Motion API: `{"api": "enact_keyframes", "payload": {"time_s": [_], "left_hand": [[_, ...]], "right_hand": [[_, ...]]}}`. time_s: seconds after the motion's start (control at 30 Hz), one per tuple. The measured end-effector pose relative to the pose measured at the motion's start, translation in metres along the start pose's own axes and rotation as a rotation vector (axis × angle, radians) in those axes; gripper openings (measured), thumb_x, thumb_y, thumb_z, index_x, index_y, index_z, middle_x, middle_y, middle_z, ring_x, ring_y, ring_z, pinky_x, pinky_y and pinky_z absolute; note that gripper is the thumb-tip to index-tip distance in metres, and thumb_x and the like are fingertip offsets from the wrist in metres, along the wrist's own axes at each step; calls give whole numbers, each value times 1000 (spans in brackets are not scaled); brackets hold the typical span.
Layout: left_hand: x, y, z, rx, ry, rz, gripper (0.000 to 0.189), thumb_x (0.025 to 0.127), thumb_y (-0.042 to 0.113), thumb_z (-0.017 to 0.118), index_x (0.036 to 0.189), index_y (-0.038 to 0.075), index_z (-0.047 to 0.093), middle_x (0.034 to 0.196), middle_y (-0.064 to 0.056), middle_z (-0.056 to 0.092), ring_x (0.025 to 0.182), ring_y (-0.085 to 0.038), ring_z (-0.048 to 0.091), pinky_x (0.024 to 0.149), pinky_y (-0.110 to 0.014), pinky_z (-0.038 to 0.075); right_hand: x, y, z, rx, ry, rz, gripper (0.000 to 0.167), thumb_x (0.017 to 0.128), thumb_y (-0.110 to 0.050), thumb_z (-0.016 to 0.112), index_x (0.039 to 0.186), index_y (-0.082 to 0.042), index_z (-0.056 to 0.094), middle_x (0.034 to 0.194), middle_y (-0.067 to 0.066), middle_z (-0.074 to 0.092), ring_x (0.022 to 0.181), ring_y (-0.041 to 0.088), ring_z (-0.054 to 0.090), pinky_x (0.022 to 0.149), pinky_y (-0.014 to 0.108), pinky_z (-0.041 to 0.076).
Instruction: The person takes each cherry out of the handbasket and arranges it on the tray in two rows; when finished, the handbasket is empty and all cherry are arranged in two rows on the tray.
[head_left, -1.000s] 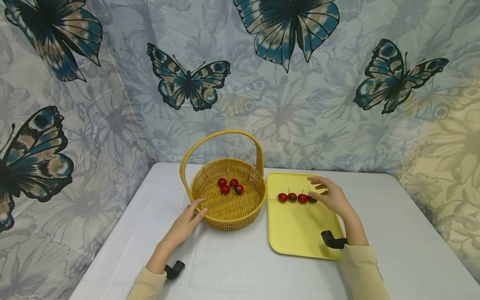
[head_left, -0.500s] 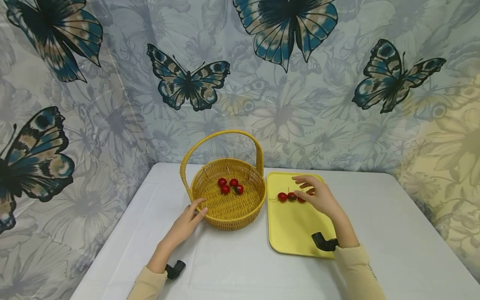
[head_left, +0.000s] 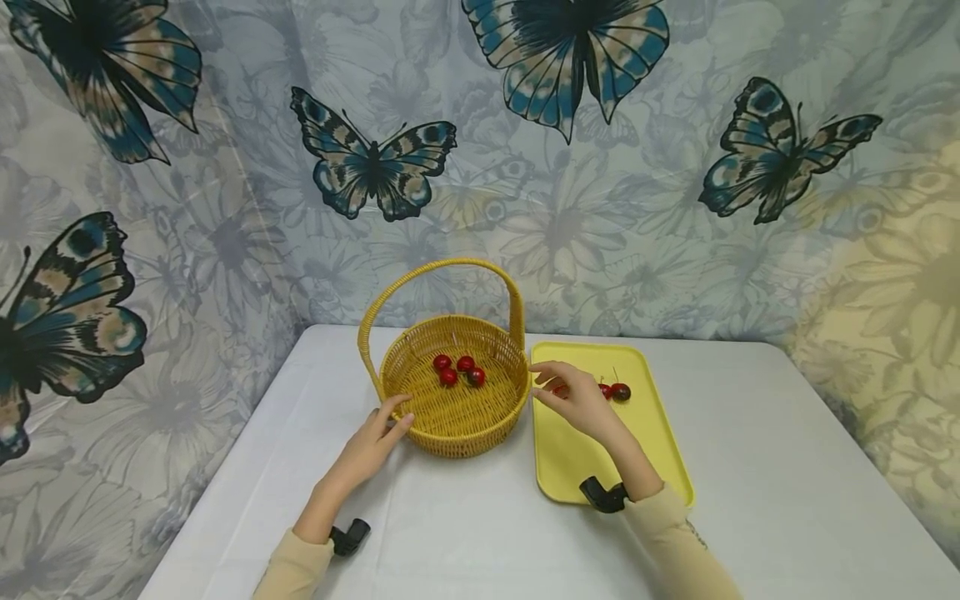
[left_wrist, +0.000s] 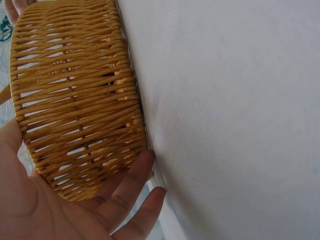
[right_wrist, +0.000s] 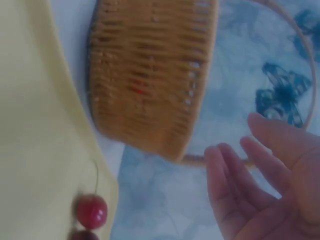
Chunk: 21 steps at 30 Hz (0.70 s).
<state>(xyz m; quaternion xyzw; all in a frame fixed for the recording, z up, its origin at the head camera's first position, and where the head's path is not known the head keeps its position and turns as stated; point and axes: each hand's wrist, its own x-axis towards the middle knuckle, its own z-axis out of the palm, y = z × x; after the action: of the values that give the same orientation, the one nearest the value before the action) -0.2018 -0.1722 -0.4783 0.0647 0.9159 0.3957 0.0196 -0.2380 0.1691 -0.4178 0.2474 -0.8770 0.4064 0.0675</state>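
At near-left rim of basket [head_left: 450,448]: left hand [head_left: 375,437], fingers loosely extended, touching the weave, not plainly curled round it; no cherry in grasp. Just beside right rim of basket, above nearest edge of tray: right hand [head_left: 581,402], fingers parted, holding nothing. Cannot tell whether fingertips just meet basket rim or stop short.

Inside basket, toward back of its floor: four cherries [head_left: 448,377] in a loose cluster. Just right of basket: yellow tray [head_left: 562,467], with at least three more cherries [head_left: 620,392] in view, roughly in line, one partly behind right hand. Possibly others hidden there; cannot tell.

Judged as partway along, with fruit divided between basket and tray. Done, most likely: row on tray, right of basket. Left, most likely: four in basket, not yet lined up. No cherry in transit between the two.

Above basket: arched handle [head_left: 465,262], upright. Beneath basket and tray: white surface [head_left: 465,533]. Behind basket: butterfly-printed backdrop [head_left: 375,167], well apart from both hands.
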Motion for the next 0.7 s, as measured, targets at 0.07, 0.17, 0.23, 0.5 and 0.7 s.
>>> {"api": "enact_keyframes", "payload": {"time_s": [0.07,0.17,0.23,0.5,0.7], "left_hand": [[0,0,0,1,2,-1,50,93,59,37,138,38,34,118,-12,51,101,-25,58,77,-46,47],[0,-1,0,0,3,4,50,93,59,36,138,38,34,119,-12,51,101,-26,58,77,-46,47],[0,-1,0,-4,2,6,51,93,59,37,139,37,34,120,-12,51,102,-26,58,78,-47,47],[0,-2,0,-3,1,0,49,93,58,37,139,38,34,122,-13,50,103,-27,57,79,-47,47],[1,-1,0,-5,-1,0,51,93,58,37,139,37,35,120,-12,51,103,-26,57,80,-47,47]], "right_hand": [[5,-3,7,8,-9,-4,33,89,-17,64,121,-8,59,99,11,64,84,20,63,70,33,52],[12,-8,15,13,-18,1,32,89,-17,64,120,-9,60,99,10,65,85,20,63,69,32,52],[17,-10,20,20,-20,9,33,88,-16,64,120,-8,60,98,9,65,84,19,63,69,30,52],[37,-13,38,9,-76,24,33,87,-13,66,118,-4,60,88,4,65,77,14,61,69,26,50],[52,-11,50,-49,-144,60,38,86,-14,67,122,-3,58,86,4,63,75,14,59,67,27,49]]}}
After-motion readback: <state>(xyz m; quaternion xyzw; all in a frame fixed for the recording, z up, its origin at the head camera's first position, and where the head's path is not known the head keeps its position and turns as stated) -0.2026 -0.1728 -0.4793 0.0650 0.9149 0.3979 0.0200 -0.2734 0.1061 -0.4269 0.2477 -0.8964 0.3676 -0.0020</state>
